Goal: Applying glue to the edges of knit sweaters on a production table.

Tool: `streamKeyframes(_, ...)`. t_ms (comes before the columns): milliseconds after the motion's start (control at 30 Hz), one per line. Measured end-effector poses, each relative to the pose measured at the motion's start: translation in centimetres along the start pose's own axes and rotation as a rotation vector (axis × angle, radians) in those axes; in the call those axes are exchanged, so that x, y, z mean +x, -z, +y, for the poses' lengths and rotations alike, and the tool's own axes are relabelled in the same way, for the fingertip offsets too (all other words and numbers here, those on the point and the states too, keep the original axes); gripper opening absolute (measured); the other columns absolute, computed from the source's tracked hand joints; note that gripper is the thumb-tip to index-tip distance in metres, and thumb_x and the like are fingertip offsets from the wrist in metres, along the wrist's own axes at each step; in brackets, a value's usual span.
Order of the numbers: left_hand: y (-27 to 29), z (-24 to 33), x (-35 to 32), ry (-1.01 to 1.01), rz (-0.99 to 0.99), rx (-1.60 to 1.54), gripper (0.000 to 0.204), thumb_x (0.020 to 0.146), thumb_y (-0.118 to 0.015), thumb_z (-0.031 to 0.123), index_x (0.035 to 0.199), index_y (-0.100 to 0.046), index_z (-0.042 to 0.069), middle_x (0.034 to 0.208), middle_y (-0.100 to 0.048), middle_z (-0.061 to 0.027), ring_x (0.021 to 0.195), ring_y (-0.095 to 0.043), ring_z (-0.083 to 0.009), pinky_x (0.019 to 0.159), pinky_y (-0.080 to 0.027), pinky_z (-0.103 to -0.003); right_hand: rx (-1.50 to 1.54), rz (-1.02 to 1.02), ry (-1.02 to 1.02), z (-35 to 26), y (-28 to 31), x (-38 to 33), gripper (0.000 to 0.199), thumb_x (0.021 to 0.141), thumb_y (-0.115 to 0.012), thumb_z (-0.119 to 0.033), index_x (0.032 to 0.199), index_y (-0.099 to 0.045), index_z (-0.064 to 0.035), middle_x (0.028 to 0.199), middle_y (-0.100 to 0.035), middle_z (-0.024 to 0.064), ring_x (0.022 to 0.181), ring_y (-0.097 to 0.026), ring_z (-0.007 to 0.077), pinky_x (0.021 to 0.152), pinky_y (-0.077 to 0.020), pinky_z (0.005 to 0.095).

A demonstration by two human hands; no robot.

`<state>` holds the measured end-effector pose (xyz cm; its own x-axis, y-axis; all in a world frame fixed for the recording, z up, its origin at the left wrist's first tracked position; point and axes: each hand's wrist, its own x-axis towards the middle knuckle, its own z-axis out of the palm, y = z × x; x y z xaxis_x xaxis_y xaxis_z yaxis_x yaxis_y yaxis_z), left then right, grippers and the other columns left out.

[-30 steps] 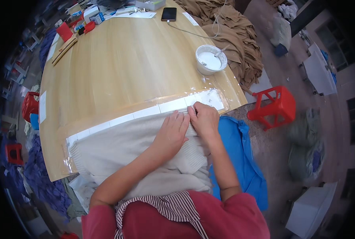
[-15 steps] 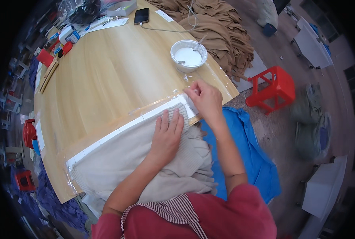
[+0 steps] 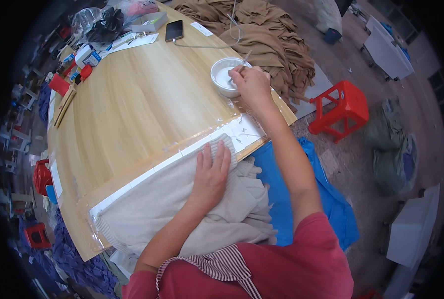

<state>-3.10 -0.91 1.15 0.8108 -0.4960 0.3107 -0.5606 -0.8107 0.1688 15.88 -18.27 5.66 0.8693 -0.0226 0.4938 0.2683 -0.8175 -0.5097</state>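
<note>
Our left hand lies flat, fingers extended, on the pale knit garment along the surface; our right hand hangs over the white bowl, fingers bunched, whether gripping anything we can't tell!

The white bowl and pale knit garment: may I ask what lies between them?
In the head view, wooden tabletop and then a white strip lie between the bowl and the garment.
</note>
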Motion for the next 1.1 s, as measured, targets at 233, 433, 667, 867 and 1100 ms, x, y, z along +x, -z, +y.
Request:
streamKeyframes(233,0.0,0.2,0.3,-0.005,0.028,-0.057,0.056,0.076,-0.052,-0.001,0.132,-0.048,-0.003,0.143,-0.043,-0.0199,0.129,-0.039,-0.0483,0.106,-0.032,-0.056,0.618,0.304,-0.072,1.5,0.1,-2.9,0.017,0.091,-0.062,-0.018,0.097,-0.073,-0.0059,0.084,-0.070,0.0087,0.080,-0.061,0.0175,0.081,-0.0446,0.0320)
streamKeyframes(433,0.1,-0.3,0.0,0.023,0.019,-0.087,0.054,0.077,-0.051,-0.001,0.132,-0.048,-0.003,0.143,-0.043,-0.0200,0.131,-0.034,-0.0501,0.108,-0.028,-0.059,0.865,0.204,-0.189,-3.2,2.6,-13.3,0.021,0.099,-0.052,-0.014,0.092,-0.064,0.0021,0.081,-0.062,0.0049,0.079,-0.057,0.0103,0.075,-0.0452,0.0248)
streamKeyframes(667,-0.6,-0.3,-0.4,0.015,0.021,-0.095,0.056,0.078,-0.052,0.001,0.133,-0.048,-0.004,0.141,-0.044,-0.0207,0.134,-0.031,-0.0514,0.108,-0.026,-0.061,0.377,0.027,0.118,-5.0,1.2,-14.4,0.012,0.087,-0.065,-0.015,0.079,-0.070,-0.0063,0.078,-0.067,0.0036,0.078,-0.056,0.0229,0.076,-0.0388,0.0332)
streamKeyframes(867,-0.2,-0.6,-0.4,-0.020,0.044,-0.038,0.049,0.083,-0.053,0.010,0.129,-0.052,-0.004,0.136,-0.047,-0.0205,0.132,-0.034,-0.0521,0.107,-0.029,-0.062,0.655,0.028,-0.126,-5.5,2.1,-13.7,0.014,0.090,-0.061,-0.011,0.081,-0.067,-0.0009,0.081,-0.066,0.0078,0.074,-0.058,0.0228,0.074,-0.0440,0.0350)
streamKeyframes(1100,-0.4,-1.2,0.2,0.041,0.120,-0.570,0.048,0.081,-0.056,0.011,0.127,-0.052,-0.004,0.129,-0.052,-0.0221,0.130,-0.037,-0.0503,0.107,-0.028,-0.062,0.804,-0.260,-0.050,-9.2,1.0,-14.6,0.018,0.096,-0.057,-0.008,0.088,-0.066,0.0051,0.083,-0.064,0.0071,0.080,-0.058,0.0134,0.072,-0.0460,0.0258)
